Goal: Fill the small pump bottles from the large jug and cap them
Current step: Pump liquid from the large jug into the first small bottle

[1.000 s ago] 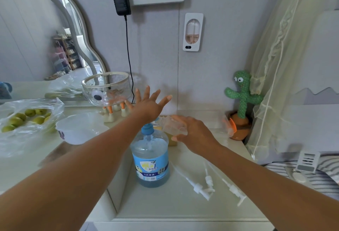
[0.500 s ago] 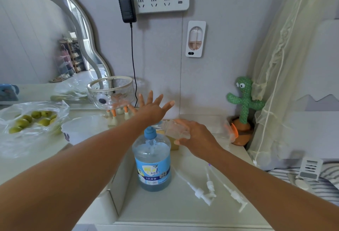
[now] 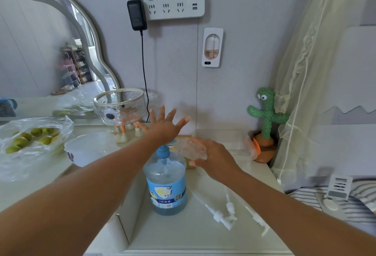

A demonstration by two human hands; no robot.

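A large clear jug of blue liquid with a blue pump top stands on the low white counter. My left hand sits over the jug's pump, fingers spread straight, its palm on or just above the pump. My right hand grips a small clear bottle, tilted on its side, right of the pump spout. Three white pump caps with long tubes lie on the counter to the right of the jug.
A white bowl, a bag of green fruit and a glass bowl on legs sit on the higher desk at left, before a mirror. A cactus toy stands at back right. A cord hangs from the wall socket strip.
The camera view has tilted up slightly. Both hands keep the same pose at the jug's pump; the small bottle stays in my right hand.
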